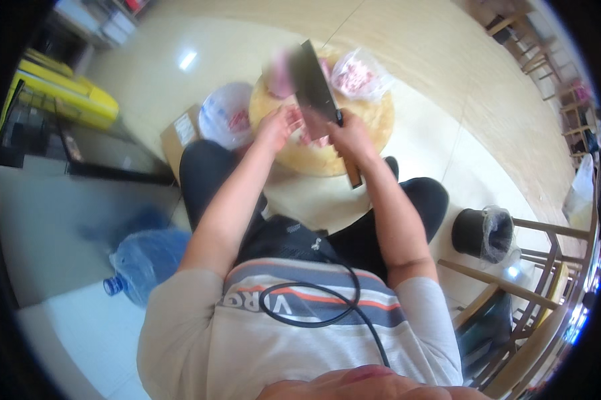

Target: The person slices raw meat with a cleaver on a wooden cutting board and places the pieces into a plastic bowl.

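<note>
My right hand (353, 132) grips the wooden handle (353, 172) of a broad cleaver. The cleaver's blade (314, 87) slants up and away over a round wooden chopping board (375, 127), its far edge blurred. My left hand (280, 125) is left of the blade with fingers curled; whether it holds any meat cannot be made out. Small pieces of pinkish raw meat (314, 141) lie on the board below the blade. Farther back are a clear plastic bag of diced meat (354, 77) and a blurred pink item (279, 77), partly hidden by the blade.
Left of the board stands a whitish bowl (215, 112) with red meat inside, next to a cardboard box (180, 131). A blue water bottle (150, 257) lies to my left. On the right are a black bin (473, 232) and wooden chairs (500, 285).
</note>
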Tool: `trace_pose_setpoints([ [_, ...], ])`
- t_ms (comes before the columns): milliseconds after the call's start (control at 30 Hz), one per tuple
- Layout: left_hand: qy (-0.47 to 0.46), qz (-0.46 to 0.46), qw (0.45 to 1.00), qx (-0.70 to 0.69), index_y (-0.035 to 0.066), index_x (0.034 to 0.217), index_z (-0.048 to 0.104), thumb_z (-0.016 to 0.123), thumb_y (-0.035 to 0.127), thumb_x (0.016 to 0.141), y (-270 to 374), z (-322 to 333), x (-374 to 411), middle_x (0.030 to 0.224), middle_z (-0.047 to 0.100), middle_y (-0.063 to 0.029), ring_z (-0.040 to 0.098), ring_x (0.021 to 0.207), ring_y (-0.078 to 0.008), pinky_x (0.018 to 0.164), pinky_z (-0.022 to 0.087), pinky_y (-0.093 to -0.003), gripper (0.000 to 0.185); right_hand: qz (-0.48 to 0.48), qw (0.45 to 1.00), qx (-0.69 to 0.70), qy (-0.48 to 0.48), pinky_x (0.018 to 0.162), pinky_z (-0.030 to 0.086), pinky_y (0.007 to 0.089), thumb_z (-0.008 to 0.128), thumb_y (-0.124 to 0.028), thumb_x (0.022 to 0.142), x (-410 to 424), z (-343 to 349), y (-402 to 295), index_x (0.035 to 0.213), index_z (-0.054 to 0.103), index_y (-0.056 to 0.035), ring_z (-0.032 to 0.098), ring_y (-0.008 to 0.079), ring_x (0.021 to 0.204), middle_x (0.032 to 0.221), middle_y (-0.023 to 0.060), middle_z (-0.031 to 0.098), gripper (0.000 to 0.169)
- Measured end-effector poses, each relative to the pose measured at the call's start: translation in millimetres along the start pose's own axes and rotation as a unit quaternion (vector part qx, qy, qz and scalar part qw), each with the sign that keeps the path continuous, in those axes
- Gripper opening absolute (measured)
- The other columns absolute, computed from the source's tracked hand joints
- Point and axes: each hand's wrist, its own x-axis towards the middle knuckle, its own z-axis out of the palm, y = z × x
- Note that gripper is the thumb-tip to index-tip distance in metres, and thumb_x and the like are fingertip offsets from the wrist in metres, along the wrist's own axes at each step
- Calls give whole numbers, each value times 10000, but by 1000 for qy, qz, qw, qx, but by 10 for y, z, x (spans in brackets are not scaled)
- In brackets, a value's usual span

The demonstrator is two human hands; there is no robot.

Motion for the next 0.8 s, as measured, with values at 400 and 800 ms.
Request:
trace_pose_setpoints([
  [400,-281,-17,942,-182,59,1214,510,353,281,978,58,188,-263,1203,570,-96,520,1134,-266,986,396,-424,359,24,961,261,-89,371,411,294,606,-128,810,87,-1,168,878,576,-3,494,129,422,601,82,580,145],
  [800,28,22,964,265,89,814,556,617,128,860,-116,-108,-296,785,600,-31,571,688,-123,604,463,-261,86,-135,924,-334,126,692,495,471,534,-250,844,55,-183,450,904,591,-33,627,387,759,805,218,641,231],
])
